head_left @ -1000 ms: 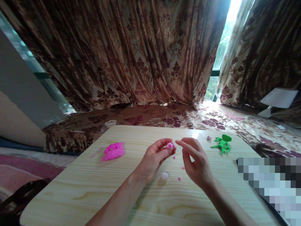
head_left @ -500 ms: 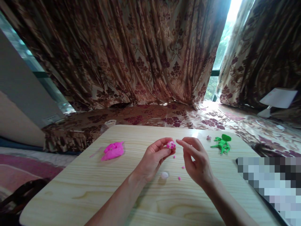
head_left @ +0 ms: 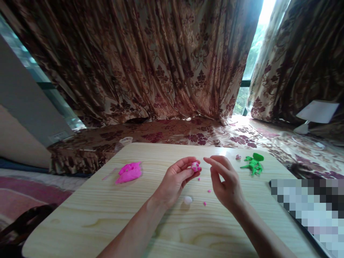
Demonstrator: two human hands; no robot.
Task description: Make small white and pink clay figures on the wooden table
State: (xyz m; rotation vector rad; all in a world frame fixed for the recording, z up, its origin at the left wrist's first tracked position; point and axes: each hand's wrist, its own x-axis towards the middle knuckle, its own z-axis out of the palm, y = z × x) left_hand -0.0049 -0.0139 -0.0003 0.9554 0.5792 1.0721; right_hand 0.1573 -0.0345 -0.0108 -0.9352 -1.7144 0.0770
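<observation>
Between the thumb and fingers of my left hand [head_left: 176,177] is a small white clay ball [head_left: 195,167] with pink spots. My right hand [head_left: 225,179] hovers just to the right of it, index finger stretched out and thumb apart, with nothing visible in the fingers. Below the hands, a plain white clay ball [head_left: 187,200] lies on the table. Small pink clay bits, one of them a pink dot [head_left: 204,203], are scattered near it.
A large pink clay lump [head_left: 129,172] lies on the left of the wooden table [head_left: 88,211]. To the right are a green clay figure [head_left: 254,165] and a small pinkish piece [head_left: 238,157]. A blurred-out dark-edged object [head_left: 309,215] sits at the right edge. A white lamp [head_left: 318,111] stands beyond.
My right hand has drawn slightly right, away from the spotted ball. The ball has turned a little in my left hand, showing more white.
</observation>
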